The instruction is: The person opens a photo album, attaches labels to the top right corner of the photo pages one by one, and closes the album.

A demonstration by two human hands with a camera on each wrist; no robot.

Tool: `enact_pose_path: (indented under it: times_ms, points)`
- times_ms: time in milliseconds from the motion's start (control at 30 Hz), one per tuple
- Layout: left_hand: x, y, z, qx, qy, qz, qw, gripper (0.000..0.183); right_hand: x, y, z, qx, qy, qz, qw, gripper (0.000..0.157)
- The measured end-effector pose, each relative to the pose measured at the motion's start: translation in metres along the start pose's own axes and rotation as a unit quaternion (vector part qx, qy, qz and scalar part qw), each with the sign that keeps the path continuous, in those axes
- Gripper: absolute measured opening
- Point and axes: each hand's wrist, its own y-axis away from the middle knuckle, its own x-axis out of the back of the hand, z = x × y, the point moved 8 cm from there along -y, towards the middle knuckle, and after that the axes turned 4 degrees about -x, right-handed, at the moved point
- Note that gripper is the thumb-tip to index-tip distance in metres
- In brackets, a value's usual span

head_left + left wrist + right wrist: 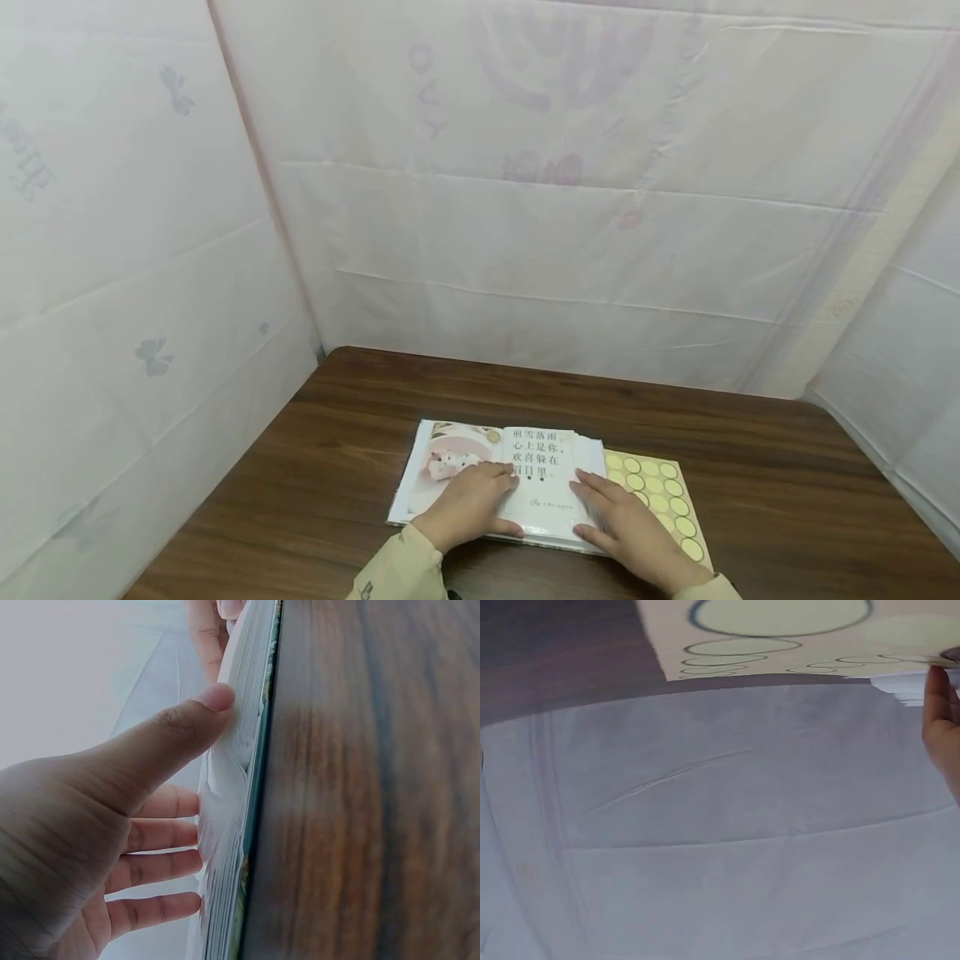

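Note:
An open book [536, 508] with glossy pages lies on the table; its left page carries a picture and its right page large Chinese characters. My left hand [468, 504] rests across the lower middle of the spread, fingers fairly straight. In the left wrist view the left hand [97, 802] touches the edge of the page stack [229, 780], thumb extended. At the right side of the right page, my right hand [626, 525] lies with fingertips and thumb on the paper, fingers spread. In the right wrist view only part of the right hand [941, 731] shows.
A sheet of round yellow stickers [663, 483] lies partly under the book's right side and the right hand. The brown wooden table [300, 483] is bordered by hanging pale cloth [525, 250] at the back and sides.

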Motion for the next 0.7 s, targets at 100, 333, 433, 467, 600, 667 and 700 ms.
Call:
enact_pose_path:
  times_ms: [100,333,433,467,600,667,700]
  points:
    - [0.001,-0.001,0.0,0.002,-0.004,0.001,1.0,0.067,-0.001,0.0,0.0,0.009,0.018,0.024,1.0,0.053]
    - [0.0,0.0,0.004,0.003,-0.004,-0.014,0.9999,0.067,-0.005,0.001,-0.001,0.01,0.032,0.054,0.998,0.048]
    - [0.0,0.0,0.007,-0.004,-0.015,-0.015,0.9998,0.065,-0.007,0.002,0.0,0.005,0.031,0.047,0.998,0.048]
    - [0.001,0.0,0.008,-0.006,-0.021,-0.015,0.9996,0.065,-0.009,0.002,0.0,0.003,0.029,0.043,0.999,0.049]
    - [0.008,-0.003,0.015,-0.019,-0.05,-0.001,0.9986,0.062,-0.01,0.002,0.001,-0.004,0.02,0.036,0.999,0.049]
    - [0.011,-0.006,0.021,-0.02,-0.06,0.002,0.998,0.063,-0.01,0.002,0.002,-0.004,0.019,0.038,0.999,0.049]
    - [0.012,-0.009,0.024,-0.02,-0.062,0.002,0.9979,0.063,-0.009,0.002,0.002,-0.002,0.02,0.041,0.999,0.049]
